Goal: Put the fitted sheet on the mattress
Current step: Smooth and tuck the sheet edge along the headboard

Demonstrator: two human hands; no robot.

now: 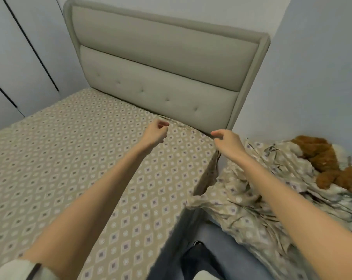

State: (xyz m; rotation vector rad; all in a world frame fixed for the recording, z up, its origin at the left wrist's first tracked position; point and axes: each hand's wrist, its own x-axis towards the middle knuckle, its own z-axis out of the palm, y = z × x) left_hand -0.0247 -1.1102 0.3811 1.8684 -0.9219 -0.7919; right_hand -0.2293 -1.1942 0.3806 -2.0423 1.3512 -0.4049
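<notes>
Left hand: reaching forward over the bedding, fingers curled in toward the palm, thumb tucked close. I cannot tell whether any cloth is caught in there.
Right hand: out alongside it, thumb and forefinger drawn narrow, the other fingers hooked under. Whether they pinch fabric, I cannot tell.
Fitted sheet: beige with a diamond print, and it's on! It lies flat and smooth from under the left fingers back along both forearms.
Sheet corner: right beneath the right fingertips, at the head end, with the cloth dropping down the side in creases just below them.
Wrinkles: a small ripple just ahead of the left fingertips, where the sheet meets the upholstery.
Headboard: grey, padded and buttoned, rising directly beyond both sets of fingers.
Crumpled bedding: same print, heaped below and outside the right fingers, under that forearm.
Plush toy: brown, on the heap, well out past the right hand.
Cupboard doors: pale panels far off beyond the left hand.
Jeans: the person's leg, down near the elbows, between sheet and heap.
</notes>
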